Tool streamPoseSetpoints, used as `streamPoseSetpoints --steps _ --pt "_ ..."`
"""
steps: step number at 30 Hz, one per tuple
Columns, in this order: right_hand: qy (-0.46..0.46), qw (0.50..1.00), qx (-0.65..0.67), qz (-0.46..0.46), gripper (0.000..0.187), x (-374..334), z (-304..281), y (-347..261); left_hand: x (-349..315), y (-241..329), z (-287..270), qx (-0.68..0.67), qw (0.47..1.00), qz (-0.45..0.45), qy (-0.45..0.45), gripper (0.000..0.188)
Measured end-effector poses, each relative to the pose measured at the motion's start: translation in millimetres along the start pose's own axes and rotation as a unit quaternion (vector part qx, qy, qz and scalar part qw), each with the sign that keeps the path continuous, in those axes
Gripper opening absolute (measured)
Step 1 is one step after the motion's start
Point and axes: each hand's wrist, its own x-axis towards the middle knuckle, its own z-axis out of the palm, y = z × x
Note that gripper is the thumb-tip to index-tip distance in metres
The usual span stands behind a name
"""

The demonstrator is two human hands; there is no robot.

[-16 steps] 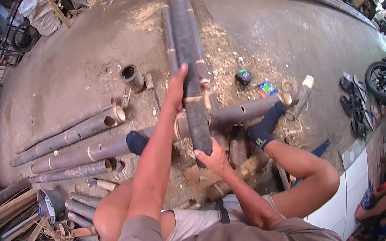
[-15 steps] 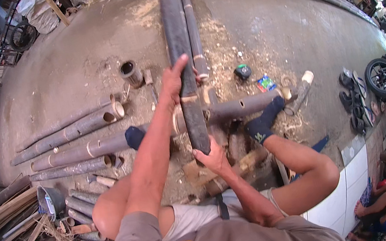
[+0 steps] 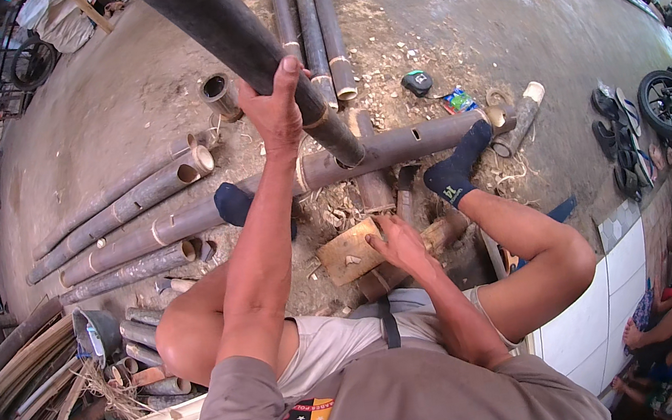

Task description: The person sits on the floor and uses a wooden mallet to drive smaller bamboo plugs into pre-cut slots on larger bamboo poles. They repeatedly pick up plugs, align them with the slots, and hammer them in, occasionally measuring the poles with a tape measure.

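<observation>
Bamboo everywhere: cut culms (image 3: 121,210) lying left on the floor, left hand (image 3: 277,111) grip clamped round a dark bamboo pole (image 3: 244,42) held off the floor, right hand (image 3: 397,244) flat, fingers spread on a wooden block (image 3: 346,253); drilled pole (image 3: 396,146) looks prepped, joining not done

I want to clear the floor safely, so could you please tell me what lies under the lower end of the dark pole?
The dark pole, gripped by the left hand, ends over a long bamboo pole lying crosswise. Wood chips lie near it. The floor directly beneath is covered.
</observation>
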Motion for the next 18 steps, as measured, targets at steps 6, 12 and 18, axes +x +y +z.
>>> streamPoseSetpoints --steps 6,12,18 --pt "-0.011 1.0 -0.013 0.017 0.055 -8 -6 13 -13 -16 -2 -0.014 0.999 0.01 -0.031 0.039" --pt "-0.108 0.987 -0.106 0.061 0.063 -18 -30 23 -24 -20 7 0.025 0.998 -0.012 -0.049 0.053" --pt "-0.234 0.928 -0.288 0.019 0.076 -29 -7 56 -40 1 26 0.1 0.994 0.001 -0.044 0.058"
